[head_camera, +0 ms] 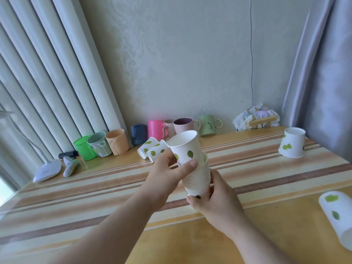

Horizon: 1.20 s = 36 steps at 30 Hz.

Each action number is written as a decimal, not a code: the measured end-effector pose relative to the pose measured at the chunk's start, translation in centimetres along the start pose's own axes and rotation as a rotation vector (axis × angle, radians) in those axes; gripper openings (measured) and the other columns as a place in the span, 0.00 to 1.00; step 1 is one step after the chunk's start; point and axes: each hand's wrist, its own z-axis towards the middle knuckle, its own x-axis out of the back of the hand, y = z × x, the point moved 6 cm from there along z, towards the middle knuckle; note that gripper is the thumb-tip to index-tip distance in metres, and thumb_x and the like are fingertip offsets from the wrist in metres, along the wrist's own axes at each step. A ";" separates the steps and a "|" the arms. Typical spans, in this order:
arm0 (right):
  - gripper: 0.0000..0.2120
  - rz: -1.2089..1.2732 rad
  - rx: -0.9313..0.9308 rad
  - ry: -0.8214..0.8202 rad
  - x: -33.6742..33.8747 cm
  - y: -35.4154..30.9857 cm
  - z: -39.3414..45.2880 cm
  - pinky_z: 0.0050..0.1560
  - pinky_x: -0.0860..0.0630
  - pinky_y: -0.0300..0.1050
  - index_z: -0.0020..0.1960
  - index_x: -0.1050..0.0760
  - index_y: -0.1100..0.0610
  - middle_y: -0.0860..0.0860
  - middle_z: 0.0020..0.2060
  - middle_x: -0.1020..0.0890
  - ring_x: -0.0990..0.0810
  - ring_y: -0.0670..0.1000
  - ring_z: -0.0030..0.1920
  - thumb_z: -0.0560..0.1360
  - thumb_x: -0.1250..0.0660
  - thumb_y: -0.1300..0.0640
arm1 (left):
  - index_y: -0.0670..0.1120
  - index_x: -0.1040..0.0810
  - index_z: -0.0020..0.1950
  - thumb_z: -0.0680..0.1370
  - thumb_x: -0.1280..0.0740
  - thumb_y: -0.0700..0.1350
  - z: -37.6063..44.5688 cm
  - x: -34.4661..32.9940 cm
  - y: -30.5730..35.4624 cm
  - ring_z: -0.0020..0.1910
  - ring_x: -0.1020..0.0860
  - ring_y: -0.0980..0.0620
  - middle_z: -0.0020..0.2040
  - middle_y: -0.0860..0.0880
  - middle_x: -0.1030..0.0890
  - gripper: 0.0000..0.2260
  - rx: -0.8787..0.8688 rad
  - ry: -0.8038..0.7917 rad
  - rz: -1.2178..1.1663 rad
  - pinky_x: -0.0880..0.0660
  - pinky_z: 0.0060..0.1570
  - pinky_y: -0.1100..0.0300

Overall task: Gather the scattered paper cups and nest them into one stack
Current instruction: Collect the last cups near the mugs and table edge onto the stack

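- Right hand [219,199]: closed around the lower part of the stack of paper cups [197,180], fingers wrapped behind it and thumb across the front of the bottom cup. The stack is held upright above the striped table [95,197], clear of its surface.
- Left hand [167,174]: pinching the top paper cup [185,147], thumb on its front wall, the other fingers behind. This cup sits directly above the right hand, tilted slightly left, with its base inside the mouth of the stack and most of its body still exposed.
- Two lying cups [152,149]: on their sides, touching each other, just beyond the left hand and to its left.
- Inverted cup [292,142]: standing mouth down, well apart from the right hand, far to its right and beyond it.
- Fallen cup [339,216]: on its side at the frame's right edge, to the right of the right hand and nearer the person.
- Row of coloured mugs [152,130]: along the wall, beyond both hands.
- White lamp base [47,170]: well left of the left hand.
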 end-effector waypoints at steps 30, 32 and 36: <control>0.26 0.015 -0.032 0.021 -0.4 1.0 0.6 0.49 0.18 0.45 0.58 0.28 0.32 0.34 0.48 0.16 0.17 0.38 0.49 0.65 0.20 0.41 | 0.49 0.29 0.72 0.72 0.25 0.66 7.5 8.2 -9.8 0.64 0.22 0.41 0.66 0.47 0.19 0.35 0.146 0.425 0.894 0.24 0.62 0.45; 0.26 0.011 -0.039 0.025 -0.3 1.1 0.6 0.49 0.18 0.46 0.58 0.28 0.33 0.35 0.47 0.15 0.17 0.38 0.49 0.65 0.20 0.41 | 0.52 0.20 0.66 0.73 0.28 0.68 6.6 7.9 -9.7 0.59 0.19 0.45 0.60 0.50 0.15 0.28 0.200 0.368 0.850 0.21 0.57 0.47; 0.27 -0.006 -0.042 0.026 -0.3 0.7 0.5 0.49 0.17 0.47 0.59 0.28 0.34 0.39 0.47 0.14 0.18 0.37 0.49 0.65 0.20 0.41 | 0.52 0.17 0.54 0.80 0.28 0.58 4.0 6.9 -8.0 0.50 0.19 0.48 0.52 0.48 0.14 0.11 0.321 0.397 0.088 0.24 0.49 0.52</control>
